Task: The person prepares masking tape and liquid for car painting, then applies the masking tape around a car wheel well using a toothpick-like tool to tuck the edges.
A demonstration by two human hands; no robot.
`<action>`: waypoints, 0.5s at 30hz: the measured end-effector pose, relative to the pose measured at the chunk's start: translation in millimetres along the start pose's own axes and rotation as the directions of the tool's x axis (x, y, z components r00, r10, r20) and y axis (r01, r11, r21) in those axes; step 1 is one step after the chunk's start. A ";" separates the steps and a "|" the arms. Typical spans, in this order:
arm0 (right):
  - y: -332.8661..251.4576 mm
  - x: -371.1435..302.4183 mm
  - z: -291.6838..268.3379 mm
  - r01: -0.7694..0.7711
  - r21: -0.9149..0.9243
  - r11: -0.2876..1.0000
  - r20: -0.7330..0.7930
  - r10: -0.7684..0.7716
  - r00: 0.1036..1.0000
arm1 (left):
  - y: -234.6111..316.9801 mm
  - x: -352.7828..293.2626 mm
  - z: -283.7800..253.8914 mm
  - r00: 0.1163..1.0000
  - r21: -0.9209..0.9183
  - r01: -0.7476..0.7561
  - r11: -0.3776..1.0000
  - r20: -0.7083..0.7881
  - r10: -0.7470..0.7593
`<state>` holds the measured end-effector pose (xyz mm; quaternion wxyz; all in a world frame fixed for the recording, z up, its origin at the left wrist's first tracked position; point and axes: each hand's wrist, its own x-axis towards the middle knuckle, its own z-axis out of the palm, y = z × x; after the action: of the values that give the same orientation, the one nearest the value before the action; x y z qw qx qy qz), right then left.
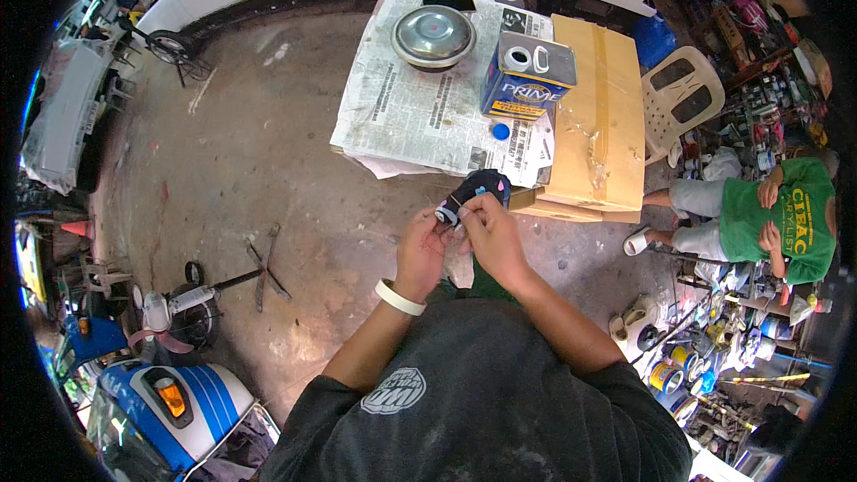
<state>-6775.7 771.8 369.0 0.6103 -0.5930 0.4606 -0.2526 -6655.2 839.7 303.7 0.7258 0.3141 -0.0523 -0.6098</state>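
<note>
Head view: we see the left hand [423, 248] and right hand [494, 232] both grasping a dark, soft-looking bundle [470, 187] with pink and blue patches, between the fingertips just short of the newspaper [406, 116]; a loosened pinch could, we judge, drop it. Beyond the hands, a boxy metal can [528, 109] appears uncapped, its round blue cap [501, 131] lying nearer us, so a forward knock might spill it onto absorbent newsprint, between a shiny domed metal vessel [434, 33] and smooth, creased cardboard [603, 107].
</note>
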 end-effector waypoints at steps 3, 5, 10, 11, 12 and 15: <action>-2.0 -5.1 5.9 0.041 -0.005 0.999 -0.009 -0.041 0.999 | 5.2 -4.9 13.5 1.000 0.013 -0.006 1.000 -0.019 0.006; -4.5 -6.4 11.4 0.067 -0.029 0.997 -0.014 -0.067 0.998 | 8.6 -6.0 17.0 1.000 0.055 0.002 0.999 0.023 -0.003; -7.0 -7.2 18.1 0.167 -0.138 0.976 -0.039 -0.174 0.984 | 13.5 -5.8 7.3 0.991 0.066 0.082 0.994 0.104 -0.088; -5.3 -8.1 18.6 0.178 -0.200 0.963 -0.030 -0.187 0.982 | 13.3 -5.7 6.1 0.994 0.077 0.075 0.994 0.073 -0.081; -3.4 -8.7 19.2 0.187 -0.261 0.947 -0.022 -0.199 0.980 | 17.0 -6.5 10.7 0.996 0.091 0.070 0.993 0.043 -0.074; -3.2 -11.2 25.5 0.210 -0.329 0.921 -0.023 -0.230 0.973 | 23.7 -7.7 19.7 1.000 0.134 0.002 0.991 -0.024 0.001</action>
<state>-6758.0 793.4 371.8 0.4578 -0.7251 0.4449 -0.2583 -6646.0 840.5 334.1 0.7034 0.3695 -0.0842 -0.6014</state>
